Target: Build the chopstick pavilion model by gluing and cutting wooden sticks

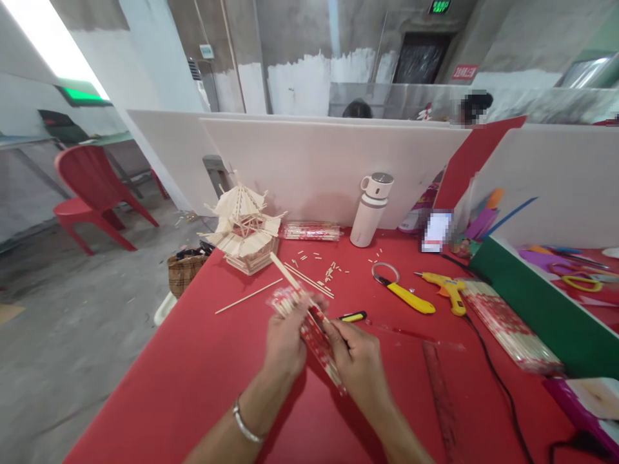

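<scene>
A clear plastic packet of chopsticks (319, 345) with red print slants between my hands over the red table. My left hand (286, 338) is closed round its upper part, and one or more pale sticks (285, 270) jut out beyond the packet's far end. Fingers of my right hand (355, 351) pinch the packet's right side. Just past the hands lie loose thin sticks (309, 280), short cut pieces (331, 272) and a small yellow-and-black cutter (353, 316). A pagoda-like model (246, 225) built of sticks stands at the far left.
Along the back are another stick packet (312, 231), a white bottle (371, 209) and a phone (436, 231). To the right lie a yellow-handled tool with a wire loop (411, 298), a yellow glue gun (447, 289) with its cord, a ruler (439, 393) and a large chopstick packet (512, 325).
</scene>
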Tool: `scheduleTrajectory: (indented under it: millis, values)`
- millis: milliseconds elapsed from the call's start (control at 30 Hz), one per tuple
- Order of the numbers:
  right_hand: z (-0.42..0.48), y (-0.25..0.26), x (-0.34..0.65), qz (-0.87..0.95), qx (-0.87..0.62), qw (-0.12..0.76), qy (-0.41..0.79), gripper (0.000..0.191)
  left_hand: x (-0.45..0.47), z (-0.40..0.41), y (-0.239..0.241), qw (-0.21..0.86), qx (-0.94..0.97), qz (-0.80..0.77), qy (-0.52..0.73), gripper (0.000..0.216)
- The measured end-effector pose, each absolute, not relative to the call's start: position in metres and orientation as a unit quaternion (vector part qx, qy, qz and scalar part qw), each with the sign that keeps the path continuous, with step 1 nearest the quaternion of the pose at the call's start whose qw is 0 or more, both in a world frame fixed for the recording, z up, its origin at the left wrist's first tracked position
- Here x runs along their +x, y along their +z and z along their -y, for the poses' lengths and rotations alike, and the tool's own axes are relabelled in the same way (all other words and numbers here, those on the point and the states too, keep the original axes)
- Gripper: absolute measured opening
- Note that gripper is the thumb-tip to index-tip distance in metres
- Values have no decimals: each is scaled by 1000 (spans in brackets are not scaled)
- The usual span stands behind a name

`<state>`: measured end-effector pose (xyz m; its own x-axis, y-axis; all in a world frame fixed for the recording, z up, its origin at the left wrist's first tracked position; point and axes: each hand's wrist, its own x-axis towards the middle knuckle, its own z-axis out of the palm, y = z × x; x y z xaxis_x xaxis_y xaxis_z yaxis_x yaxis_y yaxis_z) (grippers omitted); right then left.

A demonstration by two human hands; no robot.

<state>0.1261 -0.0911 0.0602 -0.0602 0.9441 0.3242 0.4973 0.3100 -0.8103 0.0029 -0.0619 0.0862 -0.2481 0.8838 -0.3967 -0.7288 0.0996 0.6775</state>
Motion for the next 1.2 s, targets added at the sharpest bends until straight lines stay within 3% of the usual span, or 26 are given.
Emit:
scheduleTrajectory:
  millis: [167,233,333,467,567,667,833,1067,1133,1200]
  values:
    - [89,58,150,696,-507,394,322,42,-43,34,112,532,79,-433,724,4]
    - [87,52,182,691,-524,391,309,39,-62,27,119,511,64,-434,739,11]
    - [87,35,261,670,-637,341,172,39,-81,19,120,455,24,-425,782,19]
    - [89,17,348,660,-739,129,-42,44,-81,13,104,491,4,-447,748,13]
    - [84,25,328,631,-739,190,-140,55,-68,7,89,541,-11,-453,709,11]
    - [74,46,245,710,-643,287,-21,54,-56,4,81,557,-9,-460,692,8]
    - [47,68,126,808,-560,152,104,35,-54,11,76,584,-11,-476,658,9]
    - [3,53,110,781,-610,111,79,32,-68,23,62,551,-57,-477,683,15]
    - [6,54,113,782,-600,140,91,37,-67,22,64,568,-53,-459,681,14]
    - [18,55,118,786,-565,179,175,43,-63,21,70,584,-46,-434,684,16]
